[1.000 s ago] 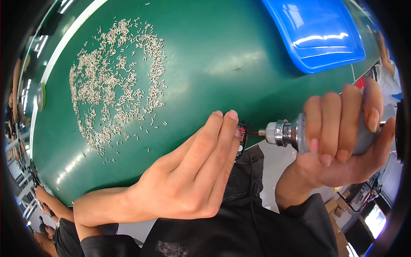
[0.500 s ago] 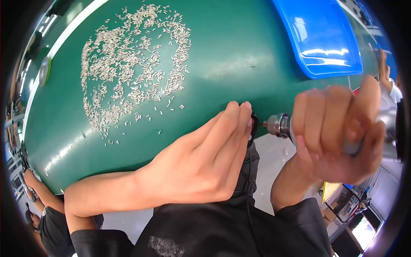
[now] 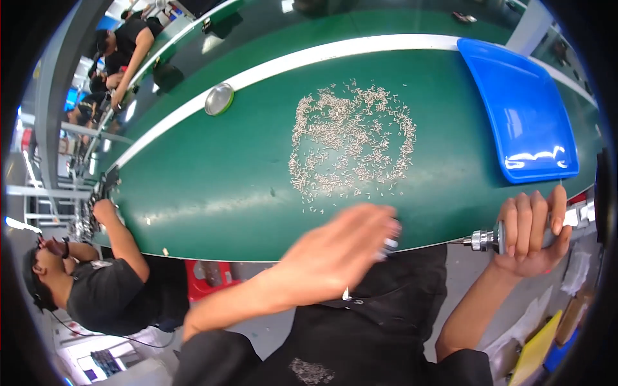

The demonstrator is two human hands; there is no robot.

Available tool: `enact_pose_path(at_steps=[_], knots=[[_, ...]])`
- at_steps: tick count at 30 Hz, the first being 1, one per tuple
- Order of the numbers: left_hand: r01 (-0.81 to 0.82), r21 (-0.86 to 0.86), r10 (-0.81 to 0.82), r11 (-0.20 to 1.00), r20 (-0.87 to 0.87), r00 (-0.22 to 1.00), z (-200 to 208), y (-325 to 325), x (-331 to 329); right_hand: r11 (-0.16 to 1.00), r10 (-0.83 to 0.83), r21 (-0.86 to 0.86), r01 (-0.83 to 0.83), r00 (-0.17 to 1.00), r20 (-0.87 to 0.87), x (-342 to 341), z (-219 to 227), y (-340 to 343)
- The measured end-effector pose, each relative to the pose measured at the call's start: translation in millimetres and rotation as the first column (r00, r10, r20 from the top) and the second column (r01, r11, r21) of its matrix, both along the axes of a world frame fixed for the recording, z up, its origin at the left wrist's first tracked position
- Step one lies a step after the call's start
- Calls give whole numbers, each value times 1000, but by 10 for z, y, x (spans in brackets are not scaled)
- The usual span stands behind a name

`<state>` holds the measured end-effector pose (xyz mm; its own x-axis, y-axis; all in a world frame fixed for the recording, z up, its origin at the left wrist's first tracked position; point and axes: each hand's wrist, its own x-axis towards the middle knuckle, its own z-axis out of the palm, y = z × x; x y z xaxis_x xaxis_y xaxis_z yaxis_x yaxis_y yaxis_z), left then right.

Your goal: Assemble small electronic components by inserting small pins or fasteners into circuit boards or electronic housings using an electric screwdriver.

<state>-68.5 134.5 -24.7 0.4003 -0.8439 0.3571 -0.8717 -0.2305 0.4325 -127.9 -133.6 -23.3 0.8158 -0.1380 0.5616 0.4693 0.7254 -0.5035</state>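
Right hand (image 3: 533, 235) grips power driver (image 3: 484, 240)
Left hand (image 3: 344, 249) blurred over green table (image 3: 219, 219) edge, cannot tell its grip; silvery pins (image 3: 351, 134) lie beyond

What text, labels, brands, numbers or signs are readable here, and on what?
None readable.
Power driver: no legible marking.
Pale patch on the dark clothing: no letters distinguishable.
Blue tray: no legible marking.
Background items: too small or blurred.

Surroundings of the green table (image 3: 193, 206).
Round, green-rimmed dish (image 3: 219, 99) beside the white strip (image 3: 347, 48); blue tray (image 3: 528, 119) at right; at left, co-worker (image 3: 106, 296) in black near a red stool (image 3: 196, 286).
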Motion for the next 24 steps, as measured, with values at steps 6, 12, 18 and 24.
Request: enact_pose_path(at_steps=[6, 12, 18, 24], knots=[[-729, 172, 700, 663, 206, 684, -51, 1053, 157, 981, -106, 140, 131, 978, -177, -119, -302, 51], [-720, 86, 650, 689, 368, 665, -22, 788, 457, 961, -98, 208, 180, 931, -352, -97, -430, 202], [-584, 18, 567, 811, 220, 794, -164, 402, 978, 960, -97, 206, 189, 917, -387, -102, -414, 260], [-538, 64, 491, 841, 328, 807, -109, 222, 1045, 959, -117, 191, 211, 904, -411, -116, -401, 257]])
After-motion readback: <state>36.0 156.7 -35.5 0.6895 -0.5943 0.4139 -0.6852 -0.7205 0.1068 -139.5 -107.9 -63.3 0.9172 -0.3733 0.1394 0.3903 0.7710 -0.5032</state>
